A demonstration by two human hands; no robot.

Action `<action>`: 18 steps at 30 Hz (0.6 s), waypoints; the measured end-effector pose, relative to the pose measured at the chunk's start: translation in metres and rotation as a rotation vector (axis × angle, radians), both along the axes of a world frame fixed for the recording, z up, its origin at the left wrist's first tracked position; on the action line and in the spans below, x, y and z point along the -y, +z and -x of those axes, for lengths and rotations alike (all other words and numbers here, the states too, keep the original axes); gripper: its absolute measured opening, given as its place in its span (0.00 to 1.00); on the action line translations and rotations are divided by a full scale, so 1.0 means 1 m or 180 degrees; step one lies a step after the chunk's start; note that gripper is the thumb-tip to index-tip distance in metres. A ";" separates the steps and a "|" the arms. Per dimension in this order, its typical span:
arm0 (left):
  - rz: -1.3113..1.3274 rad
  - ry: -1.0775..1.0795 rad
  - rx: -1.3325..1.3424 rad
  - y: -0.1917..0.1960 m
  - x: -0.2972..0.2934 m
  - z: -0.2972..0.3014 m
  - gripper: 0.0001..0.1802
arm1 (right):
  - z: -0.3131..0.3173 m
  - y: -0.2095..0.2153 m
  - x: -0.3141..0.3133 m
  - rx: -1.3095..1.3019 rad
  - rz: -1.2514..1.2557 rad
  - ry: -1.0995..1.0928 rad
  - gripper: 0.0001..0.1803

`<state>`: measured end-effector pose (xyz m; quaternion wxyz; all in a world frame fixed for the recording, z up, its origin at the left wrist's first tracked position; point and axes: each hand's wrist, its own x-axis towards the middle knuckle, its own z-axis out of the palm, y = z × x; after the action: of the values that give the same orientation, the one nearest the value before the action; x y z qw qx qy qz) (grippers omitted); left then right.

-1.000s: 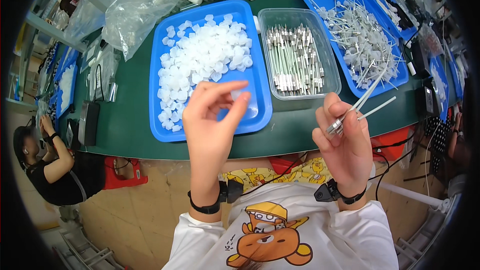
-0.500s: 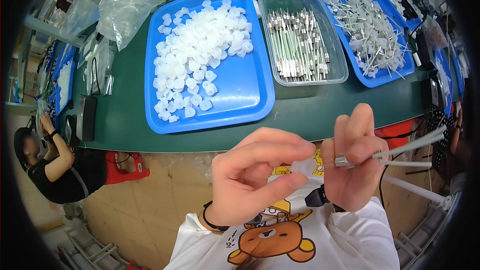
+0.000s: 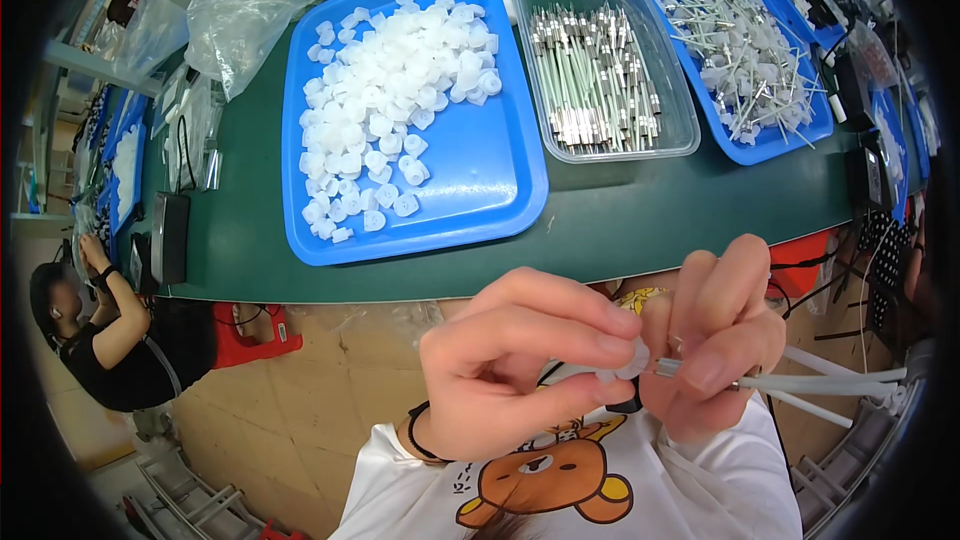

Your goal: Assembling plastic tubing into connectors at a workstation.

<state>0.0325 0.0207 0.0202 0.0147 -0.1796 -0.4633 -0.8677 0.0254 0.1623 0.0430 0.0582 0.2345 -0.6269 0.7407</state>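
Observation:
My left hand [image 3: 515, 365] pinches a small translucent white plastic cap [image 3: 632, 360] between thumb and fingertips. Close beside it, my right hand [image 3: 715, 350] is closed on several thin pale rods with metal ends [image 3: 825, 381]; their long ends stick out to the right. One metal end points at the cap, almost touching it; whether it has entered cannot be made out. Both hands are in front of the table's near edge. More white caps [image 3: 385, 90] lie heaped in a blue tray [image 3: 475, 215], and metal-ended rods [image 3: 595, 70] fill a clear plastic container [image 3: 625, 156].
At the right, another blue tray [image 3: 745, 152] holds rods with white caps on them [image 3: 745, 65]. Clear plastic bags [image 3: 245, 30] lie at the far left of the green table [image 3: 400, 280]. Beyond the table's left end sits another person [image 3: 115, 330] near a red stool [image 3: 255, 335].
My hands have come closer together and a little lower. The white cap now shows in my left fingertips, and the rods have swung to point more level to the right.

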 end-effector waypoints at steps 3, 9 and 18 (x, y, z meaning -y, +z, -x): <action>0.0109 0.0121 0.0019 -0.003 -0.001 -0.001 0.15 | 0.000 -0.007 0.003 -0.0162 0.0108 -0.0123 0.12; -0.0339 0.0131 0.0034 -0.006 -0.005 -0.002 0.15 | -0.011 -0.010 0.013 0.0186 0.0916 -0.0515 0.10; -0.0607 0.0280 0.0158 -0.012 -0.006 -0.003 0.15 | 0.000 -0.011 0.010 -0.0052 0.0561 0.0096 0.11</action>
<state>0.0357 0.0265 0.0081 0.0584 -0.1353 -0.3863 -0.9105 0.0257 0.1525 0.0318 0.0726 0.2438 -0.5552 0.7919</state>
